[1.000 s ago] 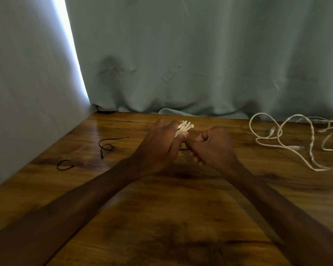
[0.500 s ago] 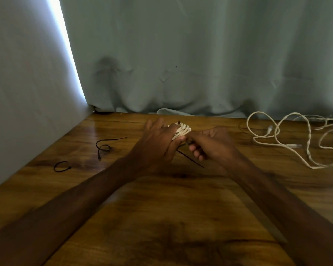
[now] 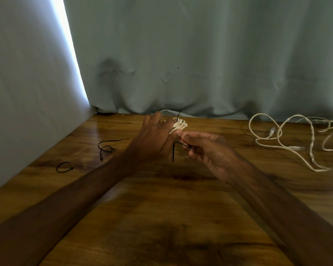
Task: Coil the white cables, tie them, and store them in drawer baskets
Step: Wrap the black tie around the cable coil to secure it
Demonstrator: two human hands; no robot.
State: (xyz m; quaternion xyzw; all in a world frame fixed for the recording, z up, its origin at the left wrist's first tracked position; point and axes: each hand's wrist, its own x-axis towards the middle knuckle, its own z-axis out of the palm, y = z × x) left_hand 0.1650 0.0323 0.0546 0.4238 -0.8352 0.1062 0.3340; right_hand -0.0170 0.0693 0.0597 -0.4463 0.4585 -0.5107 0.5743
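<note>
Since half a second ago, the black tie (image 3: 173, 153) has swung from a slant across the desk (image 3: 181, 208) to hang straight down, and one end now pokes up above the coil (image 3: 179, 125). At the far middle of the desk, the left hand (image 3: 156, 137) holds the coil of white cable just above the wood, its grip closed round the bundle. Just beside it, the right hand (image 3: 210, 150) has its grip pinched on the tie between thumb and forefinger.

This looks like the tying step: the cable is wound and the tie sits at the coil, but it is not yet fastened. Next, I judge, the tie needs drawing tight and securing while the left hand stops the loops springing apart.

Loose cables (image 3: 277, 143) lie uncoiled well to the right. Two spare ties (image 3: 104, 148) lie to the left. No drawer baskets are in view.
</note>
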